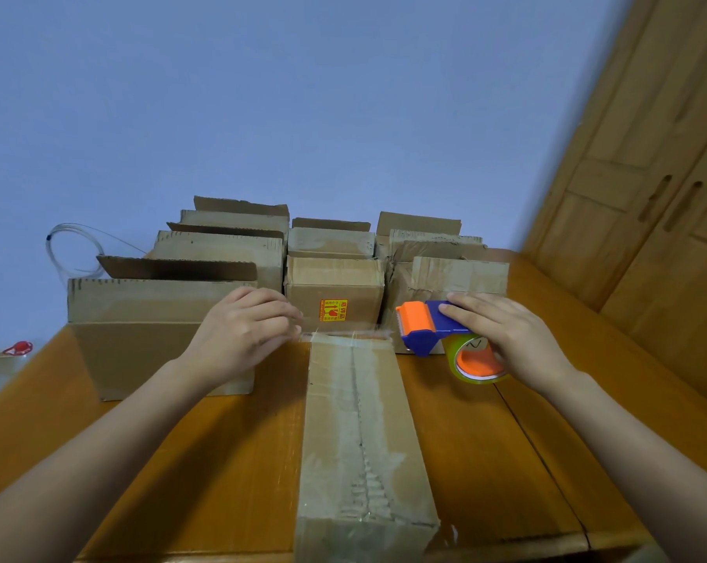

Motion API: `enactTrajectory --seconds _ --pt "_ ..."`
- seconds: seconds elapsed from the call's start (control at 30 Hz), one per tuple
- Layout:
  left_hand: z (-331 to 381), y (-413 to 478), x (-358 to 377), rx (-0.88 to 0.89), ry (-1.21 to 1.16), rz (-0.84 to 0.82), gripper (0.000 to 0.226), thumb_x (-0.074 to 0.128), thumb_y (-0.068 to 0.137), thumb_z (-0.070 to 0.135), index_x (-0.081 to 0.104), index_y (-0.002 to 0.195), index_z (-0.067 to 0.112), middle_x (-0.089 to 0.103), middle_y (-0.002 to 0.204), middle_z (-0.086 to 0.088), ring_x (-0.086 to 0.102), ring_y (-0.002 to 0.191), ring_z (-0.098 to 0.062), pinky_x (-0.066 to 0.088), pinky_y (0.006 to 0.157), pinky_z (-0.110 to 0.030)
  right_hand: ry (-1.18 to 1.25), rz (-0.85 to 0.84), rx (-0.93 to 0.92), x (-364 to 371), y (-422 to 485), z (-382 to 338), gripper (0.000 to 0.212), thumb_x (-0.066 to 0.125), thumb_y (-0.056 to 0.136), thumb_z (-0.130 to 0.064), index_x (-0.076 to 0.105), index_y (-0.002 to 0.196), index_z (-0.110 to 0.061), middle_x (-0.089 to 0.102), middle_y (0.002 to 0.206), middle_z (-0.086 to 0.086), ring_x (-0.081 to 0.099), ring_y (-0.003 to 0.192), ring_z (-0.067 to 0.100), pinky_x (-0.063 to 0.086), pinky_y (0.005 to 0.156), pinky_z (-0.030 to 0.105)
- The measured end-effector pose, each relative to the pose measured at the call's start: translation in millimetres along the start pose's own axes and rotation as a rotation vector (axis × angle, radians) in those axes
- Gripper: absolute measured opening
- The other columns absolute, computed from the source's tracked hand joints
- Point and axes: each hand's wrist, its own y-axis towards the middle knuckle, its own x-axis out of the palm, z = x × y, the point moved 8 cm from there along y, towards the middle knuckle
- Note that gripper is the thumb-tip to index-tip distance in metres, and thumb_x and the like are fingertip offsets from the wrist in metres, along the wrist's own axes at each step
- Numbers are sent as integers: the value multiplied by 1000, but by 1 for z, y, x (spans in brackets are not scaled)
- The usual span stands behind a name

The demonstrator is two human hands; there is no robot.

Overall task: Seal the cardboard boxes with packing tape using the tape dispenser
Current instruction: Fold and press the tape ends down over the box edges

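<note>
Toward the bench's (485, 440) middle, your left hand (242, 331) pinches tape (343, 332) stretched across the long box (364, 432); your right hand (514, 339) grips the dispenser (424, 327).

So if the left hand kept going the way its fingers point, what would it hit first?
Probably the tape dispenser: the left hand points right along the stretched tape. The labelled box behind might come first; depth is unclear.

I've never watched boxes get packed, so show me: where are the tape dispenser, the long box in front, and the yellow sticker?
tape dispenser (414, 319): head view, on its orange front guard.
long box (360, 420): head view, on its taped top seam.
yellow sticker (334, 310): head view, on the label's middle.
</note>
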Motion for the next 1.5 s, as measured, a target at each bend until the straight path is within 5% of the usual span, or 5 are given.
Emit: enactTrajectory --seconds 0.6,1.03,1.2,1.3,1.5 --pt "5 -11 9 -88 -63 -5 41 42 100 31 74 80 15 72 100 -2 58 103 -17 42 85 -30 98 -7 129 22 -17 -3 103 87 54 7 39 138 -27 57 134 4 54 120 27 51 85 42" --pt "13 -36 31 -433 -275 111 37 49 97 32 71 80 7 70 104 -2 59 104 -16 51 83 -37 210 97 225 37 -31 -19 86 76 67 12 42 137 -25 57 134 5 54 117 27 47 88 39" --pt "17 -39 31 -488 -310 111 50 40 100 45 72 85 9 67 116 -2 52 117 -15 36 100 -29 210 122 256 39 -33 -21 89 73 64 20 44 136 -24 56 134 6 54 117 28 50 86 46" --pt "20 -48 35 -519 -323 65 20 63 91 27 72 102 14 58 133 -1 45 129 -17 34 105 -41 220 125 274 40 -33 -21 90 71 65 21 43 136 -26 55 136 4 48 120 22 48 88 44" --pt "26 -65 50 -669 -460 -139 52 70 86 10 57 131 32 22 157 12 6 147 -2 10 116 -43 219 112 297 38 -34 -22 93 73 66 17 39 139 -29 55 136 2 46 122 19 47 89 42"
